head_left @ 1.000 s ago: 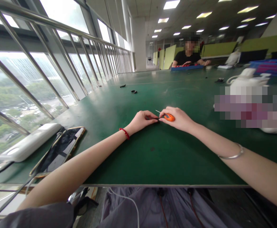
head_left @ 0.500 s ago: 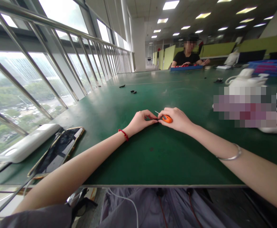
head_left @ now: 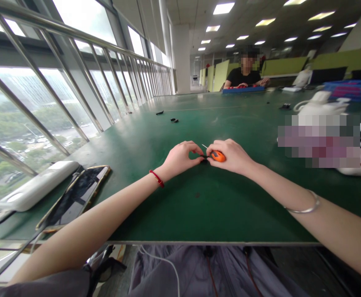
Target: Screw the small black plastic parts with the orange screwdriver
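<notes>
Over the middle of the green table (head_left: 168, 210), my left hand (head_left: 183, 156) pinches a small black part (head_left: 205, 157) between thumb and fingers. My right hand (head_left: 230, 153) is closed around a screwdriver with an orange and black handle (head_left: 218, 156); its thin metal shaft points up and left, past the fingers. The right fingertips also meet the other end of the black part, so it sits between both hands. What exactly the part is, I cannot make out at this size.
Small black pieces (head_left: 174, 120) lie farther back. To the left are a phone (head_left: 75, 198) and a long white device (head_left: 38, 187) with cables. A white object (head_left: 321, 103), partly blurred, stands at right. Across the table a person (head_left: 245, 76) sits behind a blue tray (head_left: 244, 89).
My hands have drawn slightly apart, the left shifting a little left, and more of the black part shows between them. The screwdriver stays in my right hand.
</notes>
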The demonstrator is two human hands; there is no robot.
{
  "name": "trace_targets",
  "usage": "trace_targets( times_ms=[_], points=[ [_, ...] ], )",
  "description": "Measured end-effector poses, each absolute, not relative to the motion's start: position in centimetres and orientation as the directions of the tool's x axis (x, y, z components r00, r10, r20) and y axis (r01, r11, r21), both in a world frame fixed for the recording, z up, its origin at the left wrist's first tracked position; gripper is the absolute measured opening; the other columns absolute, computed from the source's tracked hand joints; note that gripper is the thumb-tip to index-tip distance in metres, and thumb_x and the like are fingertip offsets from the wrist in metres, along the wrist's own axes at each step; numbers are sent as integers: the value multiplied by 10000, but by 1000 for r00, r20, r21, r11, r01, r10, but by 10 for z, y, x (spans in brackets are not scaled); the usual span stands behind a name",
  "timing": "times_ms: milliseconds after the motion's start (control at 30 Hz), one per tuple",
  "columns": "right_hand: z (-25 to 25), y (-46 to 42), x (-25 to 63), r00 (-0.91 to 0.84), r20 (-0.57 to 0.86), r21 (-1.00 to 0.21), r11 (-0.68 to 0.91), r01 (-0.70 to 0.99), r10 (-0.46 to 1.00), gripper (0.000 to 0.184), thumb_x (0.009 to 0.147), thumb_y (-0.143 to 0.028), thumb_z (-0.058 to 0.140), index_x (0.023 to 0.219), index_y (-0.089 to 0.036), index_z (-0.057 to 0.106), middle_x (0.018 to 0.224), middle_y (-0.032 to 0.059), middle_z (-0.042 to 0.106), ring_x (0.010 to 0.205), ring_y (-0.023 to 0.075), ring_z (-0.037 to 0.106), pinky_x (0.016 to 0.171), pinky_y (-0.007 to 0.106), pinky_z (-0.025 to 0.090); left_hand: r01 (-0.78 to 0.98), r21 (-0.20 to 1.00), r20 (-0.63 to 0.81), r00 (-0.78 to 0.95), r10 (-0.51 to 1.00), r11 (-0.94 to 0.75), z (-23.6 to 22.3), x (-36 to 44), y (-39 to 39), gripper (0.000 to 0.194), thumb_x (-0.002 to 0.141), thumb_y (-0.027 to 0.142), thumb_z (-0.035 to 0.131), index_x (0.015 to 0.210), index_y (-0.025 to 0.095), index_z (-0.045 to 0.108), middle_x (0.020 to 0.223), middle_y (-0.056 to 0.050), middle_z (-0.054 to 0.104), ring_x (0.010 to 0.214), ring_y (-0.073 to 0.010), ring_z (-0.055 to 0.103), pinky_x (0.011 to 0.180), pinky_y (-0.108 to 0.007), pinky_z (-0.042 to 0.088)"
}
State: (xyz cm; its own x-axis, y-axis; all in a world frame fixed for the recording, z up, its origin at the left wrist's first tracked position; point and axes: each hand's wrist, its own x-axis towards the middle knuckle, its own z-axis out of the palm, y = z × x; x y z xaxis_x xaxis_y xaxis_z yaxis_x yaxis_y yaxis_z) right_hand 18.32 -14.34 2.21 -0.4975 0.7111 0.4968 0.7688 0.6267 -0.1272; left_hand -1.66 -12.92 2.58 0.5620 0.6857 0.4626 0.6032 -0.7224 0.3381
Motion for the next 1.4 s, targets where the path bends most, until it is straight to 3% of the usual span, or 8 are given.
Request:
trace_targets(
  times_ms=[200,433,567,800,967,1100,1233,1400],
  points=[
    [25,-145,182,-515,480,-117,634,765,710,98,752,-306,583,787,-224,622,781,11,626,682,157,549,750,313,375,614,284,433,604,669,-737,29,-19,-130,106,765,266,636,816,195,696,956,-30,676,907,-194,611,832,-295,472],
    [28,-138,194,-383,552,-173,550,817,741,134,777,-317,546,769,-222,639,787,16,635,669,151,545,700,297,387,520,472,372,614,696,-712,21,-23,-122,127,764,273,636,809,184,713,957,-36,693,885,-170,634,863,-279,489],
    [26,-133,199,-343,533,-194,507,840,773,134,769,-316,556,764,-221,651,780,13,642,666,149,548,641,277,372,513,466,345,645,682,-721,10,-22,-119,130,760,276,638,798,188,725,1022,-37,697,922,-177,639,895,-288,488],
    [25,-134,196,-341,481,-205,481,852,808,155,771,-346,550,782,-230,652,801,8,644,696,154,556,612,266,371,547,465,363,599,713,-696,21,-33,-103,167,738,309,647,795,177,732,937,-43,716,869,-177,649,860,-281,499],
    [25,-134,197,-346,465,-216,484,848,815,165,778,-358,541,784,-232,647,801,10,641,702,153,558,607,263,371,718,504,429,273,861,-480,55,-101,-71,300,699,388,666,841,134,741,952,-77,724,907,-220,644,854,-305,490],
    [23,-132,198,-341,464,-216,478,851,818,161,777,-358,545,788,-237,650,813,8,647,706,152,561,606,262,370,830,521,358,0,934,-200,73,-177,-63,470,656,478,687,950,115,734,901,-58,730,870,-213,623,812,-286,464],
    [21,-131,197,-344,445,-217,472,854,827,160,779,-360,543,786,-238,646,818,7,650,717,157,564,605,264,365,887,462,233,-108,966,-12,77,-235,-64,615,587,586,684,980,115,728,877,-52,725,893,-211,589,771,-269,430],
    [20,-131,197,-351,432,-215,473,855,831,157,777,-357,541,790,-236,640,837,4,651,731,162,568,612,270,367,904,420,121,-149,981,85,73,-265,-65,774,433,709,675,951,137,737,969,-69,724,963,-243,588,794,-276,426]
  ],
)
